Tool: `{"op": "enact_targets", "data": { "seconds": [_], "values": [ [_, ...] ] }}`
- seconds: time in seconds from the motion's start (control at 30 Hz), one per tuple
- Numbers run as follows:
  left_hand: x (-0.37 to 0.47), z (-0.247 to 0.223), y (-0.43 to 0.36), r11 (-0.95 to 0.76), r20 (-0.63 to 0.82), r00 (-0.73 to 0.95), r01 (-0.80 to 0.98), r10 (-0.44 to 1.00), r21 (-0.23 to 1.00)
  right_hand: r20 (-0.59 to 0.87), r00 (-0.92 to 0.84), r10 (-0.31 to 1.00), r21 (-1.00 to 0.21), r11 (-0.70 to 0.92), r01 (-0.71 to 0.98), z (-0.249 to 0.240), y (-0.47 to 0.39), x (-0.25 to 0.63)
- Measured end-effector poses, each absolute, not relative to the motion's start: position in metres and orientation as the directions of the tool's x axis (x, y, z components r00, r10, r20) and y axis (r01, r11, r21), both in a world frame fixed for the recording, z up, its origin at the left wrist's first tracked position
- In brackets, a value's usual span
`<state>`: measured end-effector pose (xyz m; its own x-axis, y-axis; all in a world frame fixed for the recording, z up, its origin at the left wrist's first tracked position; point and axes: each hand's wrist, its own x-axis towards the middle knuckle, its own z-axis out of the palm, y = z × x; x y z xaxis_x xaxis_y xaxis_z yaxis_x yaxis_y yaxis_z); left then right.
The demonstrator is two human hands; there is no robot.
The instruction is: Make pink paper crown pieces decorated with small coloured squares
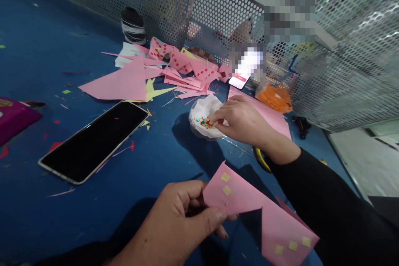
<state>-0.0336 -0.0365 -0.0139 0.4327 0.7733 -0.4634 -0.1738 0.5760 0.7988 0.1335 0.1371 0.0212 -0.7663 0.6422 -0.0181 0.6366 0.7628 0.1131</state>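
Observation:
My left hand (pixel 187 212) grips a folded, notched piece of pink paper (pixel 243 193) by its left end, thumb in front and fingers behind. Small yellow paper squares (pixel 226 190) are stuck near both ends of it. Farther up, my right hand (pixel 241 120) reaches into a small round bowl (pixel 202 131) lined with white paper. The bowl holds tiny red, yellow and blue paper bits (pixel 204 122). Its thumb and forefinger are pinched together at the bits; whatever is between the tips is too small to make out.
Left of the bowl lies a large dark-screened phone (pixel 96 141). Pink paper cutouts (pixel 190 66) are heaped against the perforated metal screen (pixel 224 4). A lit phone (pixel 245 70), orange paper (pixel 274 99) and a black-and-white thread spool (pixel 133 25) stand along the back. Paper scraps litter the blue table (pixel 62 29).

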Motion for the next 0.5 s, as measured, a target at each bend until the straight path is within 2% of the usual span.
{"op": "enact_targets", "data": {
  "seconds": [0.23,0.5],
  "values": [
    [-0.035,-0.013,-0.035,0.574,-0.464,0.425,-0.178,0.778,0.800,-0.139,-0.721,0.679,0.356,0.714,0.603,0.027,0.139,0.119],
    [-0.035,-0.013,-0.035,0.562,-0.453,0.435,-0.161,0.778,0.811,-0.160,-0.735,0.659,0.409,0.722,0.558,0.017,0.151,0.111]
  ]
}}
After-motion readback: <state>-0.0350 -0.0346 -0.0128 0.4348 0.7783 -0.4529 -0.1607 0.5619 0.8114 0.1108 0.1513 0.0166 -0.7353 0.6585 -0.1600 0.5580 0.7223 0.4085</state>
